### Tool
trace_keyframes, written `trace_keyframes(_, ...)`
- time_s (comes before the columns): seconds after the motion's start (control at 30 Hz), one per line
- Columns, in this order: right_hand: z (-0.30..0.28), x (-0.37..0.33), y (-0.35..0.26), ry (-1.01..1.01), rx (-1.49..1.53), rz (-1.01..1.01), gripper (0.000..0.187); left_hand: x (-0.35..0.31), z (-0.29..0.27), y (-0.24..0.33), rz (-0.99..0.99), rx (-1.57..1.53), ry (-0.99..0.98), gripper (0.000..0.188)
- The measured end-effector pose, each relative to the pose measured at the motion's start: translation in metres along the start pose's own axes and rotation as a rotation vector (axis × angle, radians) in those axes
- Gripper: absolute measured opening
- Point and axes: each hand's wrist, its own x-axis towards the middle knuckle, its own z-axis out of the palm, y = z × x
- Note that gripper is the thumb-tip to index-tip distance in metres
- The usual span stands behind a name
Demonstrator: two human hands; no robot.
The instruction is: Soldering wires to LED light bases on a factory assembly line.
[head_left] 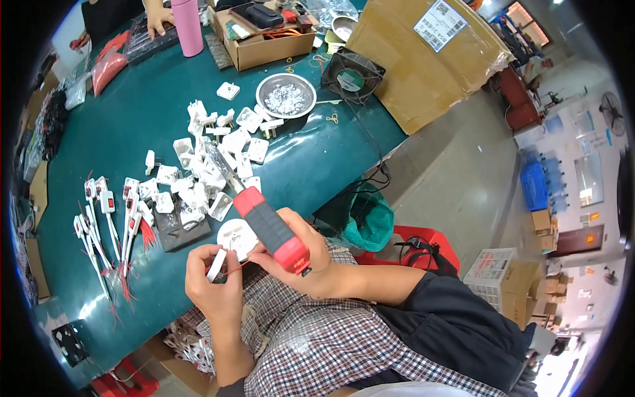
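My right hand [309, 255] is closed around a hand tool [271, 228] with a thick red and dark grey handle. Its narrow metal end points up and left over the pile of white plug parts [198, 182]. Between the thumb and fingers of my left hand [215, 284] is a small white plastic part [217, 264], held on edge. A thin red wire [237, 266] runs from it toward my right fingertips. Behind it is a round white plastic piece [236, 237], partly covered by my right hand and the tool; what supports it is unclear.
White switch pieces with red wires [109, 205] lie at left. A dark block [182, 228] sits under the pile. Beyond are a metal bowl [286, 94], a black fan [352, 75], cartons [423, 59] and a pink bottle [188, 26]. Another person's hand [159, 18] rests far left.
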Motion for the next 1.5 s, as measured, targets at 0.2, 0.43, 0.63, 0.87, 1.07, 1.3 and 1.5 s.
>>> trace_keyframes(0.2, 0.009, -0.004, 0.021, 0.053, 0.319, 0.315, 0.054, 0.008, -0.009, 0.008, 0.199, -0.049, -0.125, 0.033)
trace_keyframes(0.43, 0.014, -0.002, 0.013, 0.031, 0.423, 0.516, 0.048, -0.003, 0.000, -0.011, 0.296, -0.065, -0.001, 0.028)
trace_keyframes(0.63, 0.015, -0.002, 0.009, 0.025, 0.530, 0.556, 0.042, -0.007, -0.011, 0.011, 0.159, -0.116, -0.058, 0.016)
trace_keyframes(0.87, -0.004, 0.006, 0.026, -0.142, 0.254, 0.249, 0.062, -0.001, -0.004, 0.008, 0.178, -0.072, 0.013, 0.014)
trace_keyframes(1.07, -0.007, 0.011, 0.025, -0.277, -0.084, 0.031, 0.062, -0.003, 0.006, 0.006, 0.136, -0.069, 0.058, 0.015)
trace_keyframes(1.3, 0.008, -0.006, 0.034, -0.133, -0.182, 0.010, 0.068, -0.005, 0.006, 0.001, 0.193, 0.087, 0.105, 0.018)
trace_keyframes(1.5, 0.004, -0.011, 0.021, -0.096, 0.028, 0.265, 0.058, -0.001, 0.004, 0.006, 0.256, 0.185, 0.095, 0.016)
